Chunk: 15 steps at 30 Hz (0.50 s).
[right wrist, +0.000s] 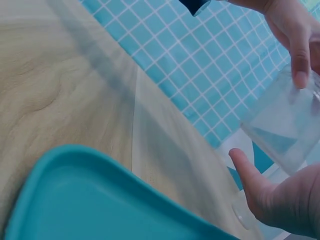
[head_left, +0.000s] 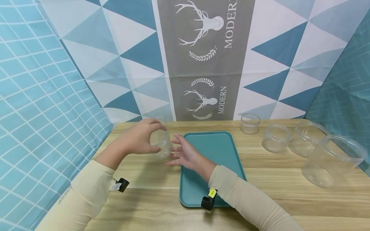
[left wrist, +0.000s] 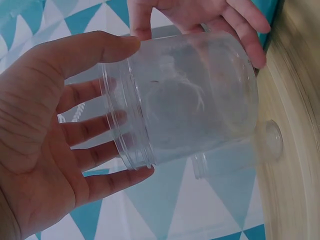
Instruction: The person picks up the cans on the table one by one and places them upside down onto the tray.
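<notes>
My left hand (head_left: 141, 136) grips a clear plastic jar (head_left: 162, 146) by its threaded rim, fingers on one side and thumb on the other. Held above the table, the jar is tilted, its base turned toward the right. Beside that base is my right hand (head_left: 188, 154), fingers spread, over the tray's left edge. In the right wrist view the right thumb (right wrist: 250, 182) stands apart from the jar; whether the other fingers touch it, I cannot tell. A second, narrower clear jar (left wrist: 235, 155) stands on the table behind, mostly hidden in the head view.
A teal tray (head_left: 212, 150) lies mid-table under my right forearm. Along the right stand several clear containers: a small jar (head_left: 250, 124), a wider one (head_left: 276, 139), another (head_left: 307, 141) and a large one (head_left: 332, 163). Patterned cloth (head_left: 138, 64) hangs behind the wooden table (head_left: 150, 205).
</notes>
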Available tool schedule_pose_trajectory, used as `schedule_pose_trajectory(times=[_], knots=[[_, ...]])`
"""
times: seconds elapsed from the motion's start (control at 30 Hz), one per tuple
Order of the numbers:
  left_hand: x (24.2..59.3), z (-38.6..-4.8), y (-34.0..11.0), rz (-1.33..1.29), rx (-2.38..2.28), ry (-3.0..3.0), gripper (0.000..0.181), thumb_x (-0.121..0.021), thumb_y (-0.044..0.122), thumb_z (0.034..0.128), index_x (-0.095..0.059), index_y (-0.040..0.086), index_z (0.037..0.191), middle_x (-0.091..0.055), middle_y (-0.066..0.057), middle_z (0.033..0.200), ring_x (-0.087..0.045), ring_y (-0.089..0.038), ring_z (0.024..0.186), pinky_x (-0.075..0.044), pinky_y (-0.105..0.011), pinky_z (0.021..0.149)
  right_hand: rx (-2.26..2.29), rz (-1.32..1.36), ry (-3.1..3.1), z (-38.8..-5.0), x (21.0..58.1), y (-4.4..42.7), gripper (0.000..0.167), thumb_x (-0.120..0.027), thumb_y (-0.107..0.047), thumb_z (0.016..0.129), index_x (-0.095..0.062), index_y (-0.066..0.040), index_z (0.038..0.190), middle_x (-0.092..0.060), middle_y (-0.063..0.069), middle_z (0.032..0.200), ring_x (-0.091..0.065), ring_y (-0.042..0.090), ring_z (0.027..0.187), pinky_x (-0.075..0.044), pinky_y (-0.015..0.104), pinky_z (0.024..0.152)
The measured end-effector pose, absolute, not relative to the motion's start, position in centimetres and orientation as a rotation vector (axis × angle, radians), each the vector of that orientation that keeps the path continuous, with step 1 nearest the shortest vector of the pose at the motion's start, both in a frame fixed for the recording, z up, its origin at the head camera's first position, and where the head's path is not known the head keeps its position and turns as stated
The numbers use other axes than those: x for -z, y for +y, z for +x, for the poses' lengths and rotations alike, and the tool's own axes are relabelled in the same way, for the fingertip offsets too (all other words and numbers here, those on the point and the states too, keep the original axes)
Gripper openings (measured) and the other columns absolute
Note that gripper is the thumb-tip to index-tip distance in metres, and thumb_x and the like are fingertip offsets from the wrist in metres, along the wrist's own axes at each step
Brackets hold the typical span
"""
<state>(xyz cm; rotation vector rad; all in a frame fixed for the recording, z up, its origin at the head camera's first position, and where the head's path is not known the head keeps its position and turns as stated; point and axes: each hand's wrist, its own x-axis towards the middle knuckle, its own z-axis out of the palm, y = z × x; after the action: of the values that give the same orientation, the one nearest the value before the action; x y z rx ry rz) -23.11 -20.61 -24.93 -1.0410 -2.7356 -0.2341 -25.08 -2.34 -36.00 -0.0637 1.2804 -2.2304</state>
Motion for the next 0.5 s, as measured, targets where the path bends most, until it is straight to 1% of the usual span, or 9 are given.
schedule_pose_trajectory(times=[0.13,0.23,0.4,0.5], knots=[[24.73,-22.97,-20.16,-1.099,0.282,-2.694,0.056,-0.085,0.025,0.0675,-0.066,0.008,0.118,-0.06,-0.01,0.122,-0.055,-0.031,0.113,-0.049,-0.05,0.092,2.234,-0.081,1.262,-24.99,36.11,-2.28,0.07,-0.046,-0.053,0.097,-0.031,-0.005,0.146,-0.037,0.027,0.142,-0.045,0.044,0.126,-0.04,0.066,0.096],[24.62,-22.95,-19.95,-1.139,0.341,-2.655,0.055,-0.085,0.023,0.0671,-0.066,0.008,0.116,-0.06,-0.009,0.12,-0.055,-0.03,0.113,-0.047,-0.048,0.095,2.259,-0.065,1.235,-24.84,36.14,-2.35,0.066,-0.045,-0.052,0.097,-0.035,-0.007,0.144,-0.041,0.024,0.141,-0.047,0.041,0.126,-0.041,0.065,0.096],[24.64,-22.94,-19.85,-1.178,0.453,-2.578,0.054,-0.085,0.02,0.0667,-0.065,0.008,0.115,-0.06,-0.007,0.118,-0.055,-0.028,0.11,-0.048,-0.048,0.092,2.312,-0.086,1.172,-24.71,36.06,-2.47,0.054,-0.042,-0.045,0.097,-0.043,-0.013,0.141,-0.048,0.016,0.136,-0.053,0.034,0.119,-0.043,0.063,0.095],[24.66,-22.92,-19.87,-1.185,0.517,-2.547,0.055,-0.085,0.02,0.0664,-0.064,0.007,0.116,-0.059,-0.007,0.118,-0.055,-0.029,0.11,-0.049,-0.048,0.089,2.331,-0.149,1.144,-24.7,35.97,-2.44,0.051,-0.04,-0.042,0.096,-0.044,-0.016,0.141,-0.05,0.013,0.134,-0.056,0.03,0.112,-0.045,0.062,0.094]])
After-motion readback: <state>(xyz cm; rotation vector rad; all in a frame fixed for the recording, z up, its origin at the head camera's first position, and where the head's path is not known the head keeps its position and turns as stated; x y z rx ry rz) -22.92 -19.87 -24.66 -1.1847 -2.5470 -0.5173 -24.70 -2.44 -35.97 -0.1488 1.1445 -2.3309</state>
